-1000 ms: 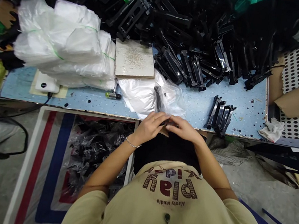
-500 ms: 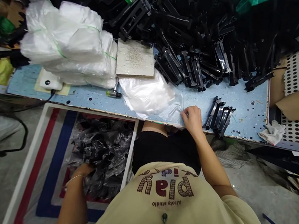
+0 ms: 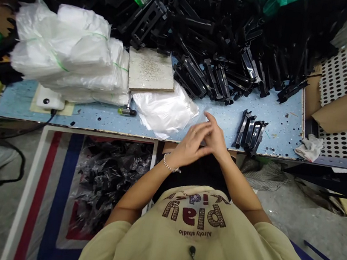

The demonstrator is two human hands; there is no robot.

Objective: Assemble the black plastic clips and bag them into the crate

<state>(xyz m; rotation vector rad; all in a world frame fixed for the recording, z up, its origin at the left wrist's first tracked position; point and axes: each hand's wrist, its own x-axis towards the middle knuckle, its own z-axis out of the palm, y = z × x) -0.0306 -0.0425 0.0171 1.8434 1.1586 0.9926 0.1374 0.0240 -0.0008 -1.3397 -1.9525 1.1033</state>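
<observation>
My two hands meet over the front edge of the blue table point(image 3: 172, 137). My right hand point(image 3: 216, 139) is closed, with the index finger raised beside a thin clear plastic bag point(image 3: 202, 117). My left hand point(image 3: 190, 145), with a beaded bracelet at the wrist, has its fingers pinched against the right hand's fingers at the same bag. Most of the bag is hidden behind the fingers. Just left of it lies a fanned stack of clear bags point(image 3: 165, 110). To the right, several black plastic parts point(image 3: 250, 132) stand in a row.
A large heap of black parts point(image 3: 206, 35) covers the table's back. Bundled plastic bags point(image 3: 71, 51), a worn board point(image 3: 151, 70) and a white box with a cable point(image 3: 50, 99) lie at left. Below, a white-rimmed bin point(image 3: 37, 171) holds bagged black parts point(image 3: 111, 177).
My left hand has come up from the bin to meet my right hand. The clear bag has slid off the stack's right side into the fingers. The view has shifted slightly.
</observation>
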